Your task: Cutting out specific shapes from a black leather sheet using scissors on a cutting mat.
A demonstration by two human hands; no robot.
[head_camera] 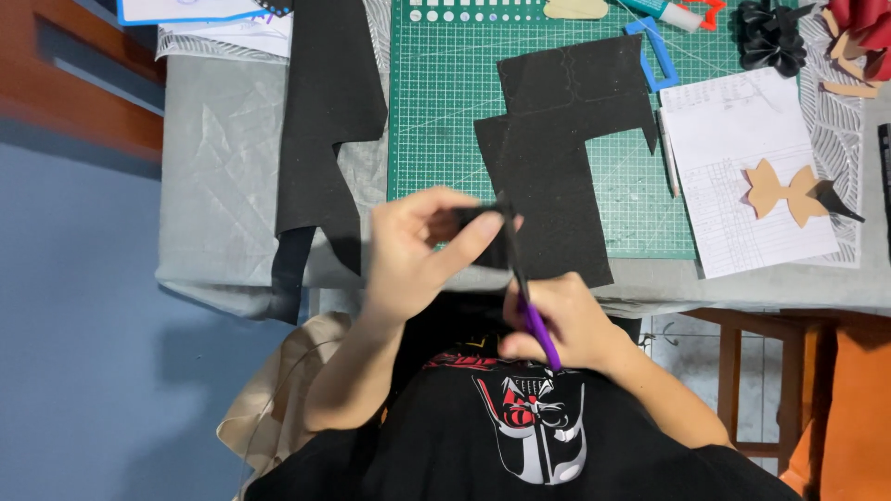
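My left hand point(413, 250) pinches a small piece of black felt point(483, 232) between thumb and fingers, held over the table's near edge. My right hand point(566, 320) grips purple-handled scissors point(538, 334), whose dark blades point up into that small piece. Just beyond lies a large black felt sheet point(557, 139) with cut-out corners, resting on a green cutting mat point(445, 102). Part of the small piece is hidden behind my left fingers.
A long black felt strip point(325, 121) drapes over the grey cloth-covered table point(223, 167) at left. A white lined paper point(742, 158) carries a tan bow-shaped cutout point(784, 190). Black and red paper fans, a blue frame and a glue tube sit at the far right.
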